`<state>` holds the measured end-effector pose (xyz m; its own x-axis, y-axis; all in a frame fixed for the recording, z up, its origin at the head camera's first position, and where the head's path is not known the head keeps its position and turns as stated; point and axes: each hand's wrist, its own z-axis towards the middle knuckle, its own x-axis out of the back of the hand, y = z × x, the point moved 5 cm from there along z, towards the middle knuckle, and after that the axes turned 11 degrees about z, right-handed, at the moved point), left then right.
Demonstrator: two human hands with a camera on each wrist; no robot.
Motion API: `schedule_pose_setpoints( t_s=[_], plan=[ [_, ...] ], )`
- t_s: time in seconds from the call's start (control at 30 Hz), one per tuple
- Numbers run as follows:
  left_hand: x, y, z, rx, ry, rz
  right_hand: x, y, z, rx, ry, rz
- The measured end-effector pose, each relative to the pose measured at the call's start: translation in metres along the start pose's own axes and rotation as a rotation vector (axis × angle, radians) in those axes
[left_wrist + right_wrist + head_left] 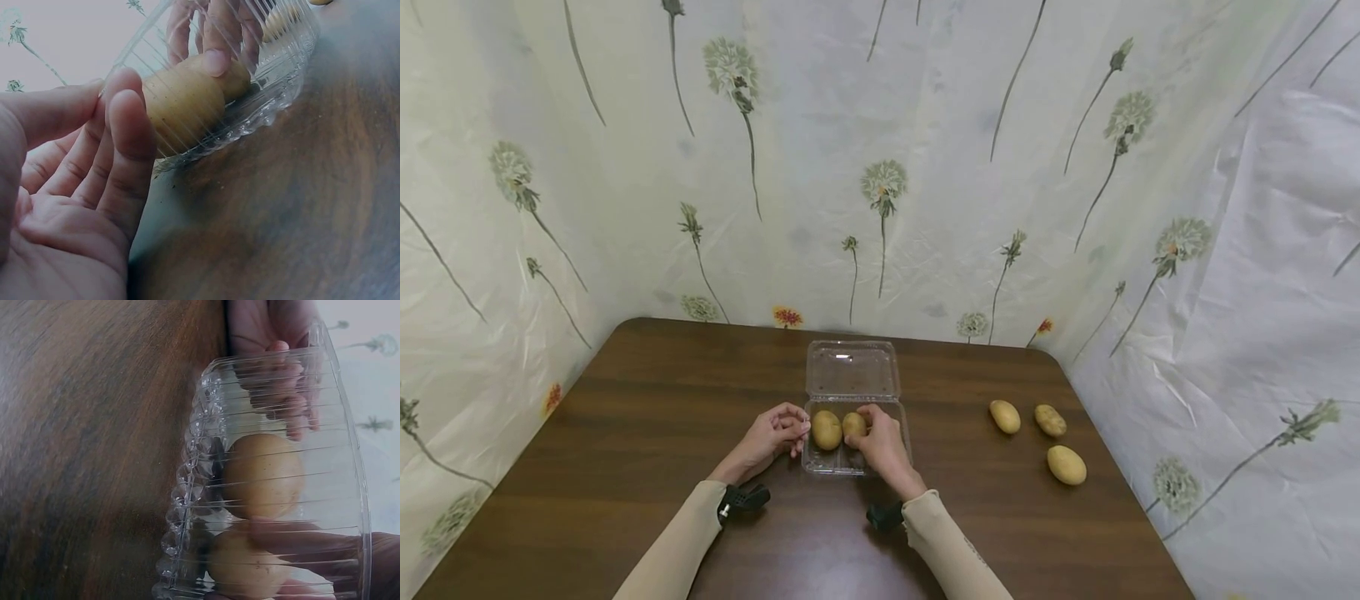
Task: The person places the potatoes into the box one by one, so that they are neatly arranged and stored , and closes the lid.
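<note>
A clear plastic clamshell container (853,372) lies on the table with its lid folded back. Inside its base, on the left, sits one potato (827,431). My right hand (882,442) reaches into the base and grips a second potato (853,425) right beside the first, thumb on the near side. With thumb and fingertips, my left hand (769,437) pinches the container's left rim. Through the ribbed wall, the right wrist view shows both potatoes, the first potato (262,478) and the gripped potato (247,565).
Three loose potatoes lie on the right of the dark wooden table (700,383): a left one (1004,417), a far one (1050,421) and a near one (1067,465). A flower-patterned curtain (805,167) hangs behind the table and along its sides.
</note>
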<state>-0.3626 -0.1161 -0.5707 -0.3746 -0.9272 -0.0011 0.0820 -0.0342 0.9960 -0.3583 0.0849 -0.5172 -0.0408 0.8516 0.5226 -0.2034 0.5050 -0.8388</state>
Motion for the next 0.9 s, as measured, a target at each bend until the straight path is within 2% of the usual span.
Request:
schedule_pose_setpoints(
  t_s=[0.37, 0.53, 0.9],
  plan=[
    [0.0009, -0.0019, 0.0018, 0.000, -0.004, -0.003, 0.0003, -0.0021, -0.0004, 0.011, 0.022, -0.004],
    [0.0009, -0.0018, 0.0016, -0.015, -0.007, 0.004, 0.0013, -0.0039, -0.0003, 0.028, 0.042, -0.019],
    [0.0010, -0.0026, 0.0013, -0.004, 0.001, 0.003, 0.0044, -0.0076, -0.0010, 0.068, 0.058, -0.029]
  ],
)
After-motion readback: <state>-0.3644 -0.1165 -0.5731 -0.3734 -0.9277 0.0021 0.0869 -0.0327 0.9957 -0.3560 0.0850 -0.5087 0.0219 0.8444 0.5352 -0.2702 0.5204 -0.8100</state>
